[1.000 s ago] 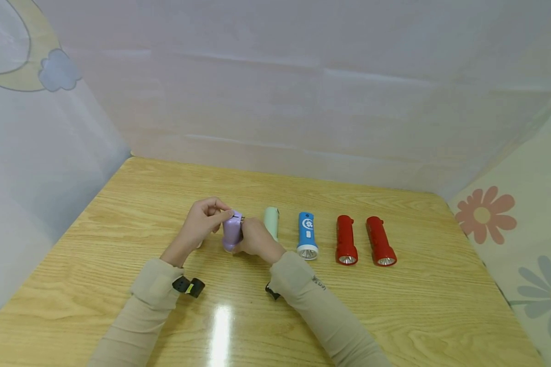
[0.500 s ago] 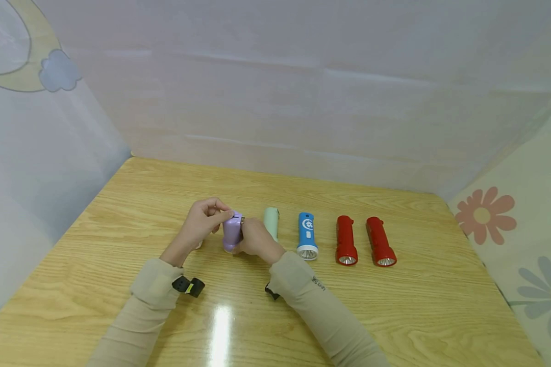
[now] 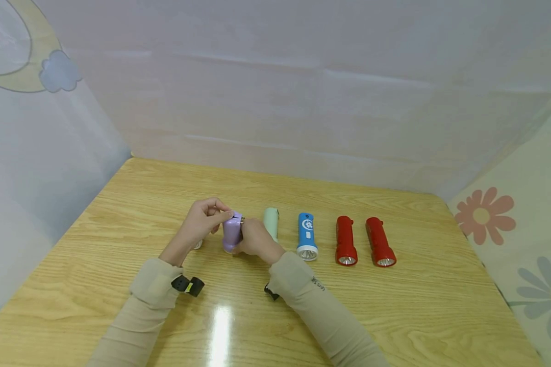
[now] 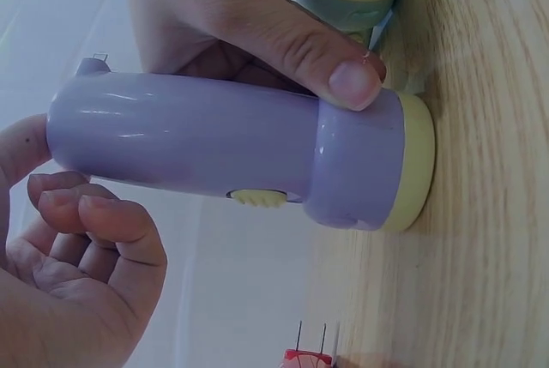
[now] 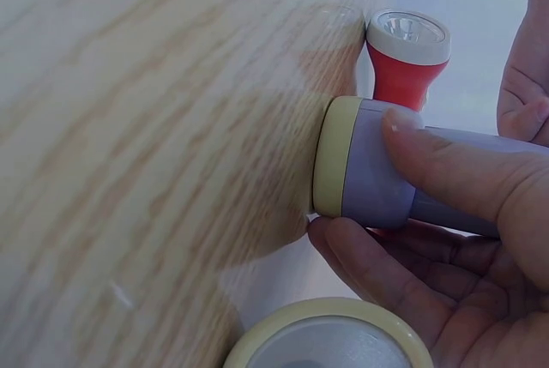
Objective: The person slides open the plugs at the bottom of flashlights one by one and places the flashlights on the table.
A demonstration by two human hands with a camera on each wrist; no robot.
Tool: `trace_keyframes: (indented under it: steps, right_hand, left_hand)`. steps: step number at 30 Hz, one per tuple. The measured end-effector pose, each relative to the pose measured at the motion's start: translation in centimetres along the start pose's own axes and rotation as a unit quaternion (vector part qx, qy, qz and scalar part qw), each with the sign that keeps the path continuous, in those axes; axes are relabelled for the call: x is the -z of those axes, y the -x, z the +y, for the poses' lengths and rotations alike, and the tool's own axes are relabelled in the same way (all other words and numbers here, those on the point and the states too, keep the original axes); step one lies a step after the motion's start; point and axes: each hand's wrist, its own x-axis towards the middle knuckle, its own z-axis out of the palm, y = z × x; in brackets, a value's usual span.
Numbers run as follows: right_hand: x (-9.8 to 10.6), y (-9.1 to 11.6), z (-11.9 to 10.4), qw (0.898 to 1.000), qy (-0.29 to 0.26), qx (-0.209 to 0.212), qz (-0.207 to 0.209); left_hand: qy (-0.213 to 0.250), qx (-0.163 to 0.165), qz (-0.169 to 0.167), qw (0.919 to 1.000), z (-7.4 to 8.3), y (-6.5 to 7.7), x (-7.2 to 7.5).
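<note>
A purple flashlight [image 3: 232,235] with a yellow rim stands head-down on the wooden table, prongs showing at its tail end. My right hand [image 3: 257,237] grips it near the head, and in the right wrist view the thumb [image 5: 446,158] lies along its side. With the thumb, my left hand [image 3: 203,220] touches the tail end; its other fingers [image 4: 107,218] bend loosely beside the body. A yellow slide switch [image 4: 259,198] shows on the flashlight's side in the left wrist view. Beyond it, in the right wrist view, is a red-and-white flashlight [image 5: 403,55], mostly hidden by the left hand in the head view.
Right of the hands lie a pale green flashlight [image 3: 271,221], a blue-and-white flashlight [image 3: 306,234] and two red flashlights [image 3: 346,239] in a row. The table [image 3: 395,316] meets a cloth backdrop [image 3: 280,112] at the back.
</note>
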Motion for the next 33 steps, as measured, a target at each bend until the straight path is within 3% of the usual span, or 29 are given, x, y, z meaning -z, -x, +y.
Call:
trace_keyframes:
  steps: [13,33]
  right_hand:
    - [0.14,0.25,-0.12,0.999,0.016,0.031,0.007]
    - [0.31,0.4,-0.18,0.999,0.026,0.041,0.011]
  left_hand:
    - [-0.014,0.015,-0.004,0.9998,0.41,-0.09,-0.02]
    - [-0.04,0.033,-0.008,0.9986,0.72,-0.31,-0.22]
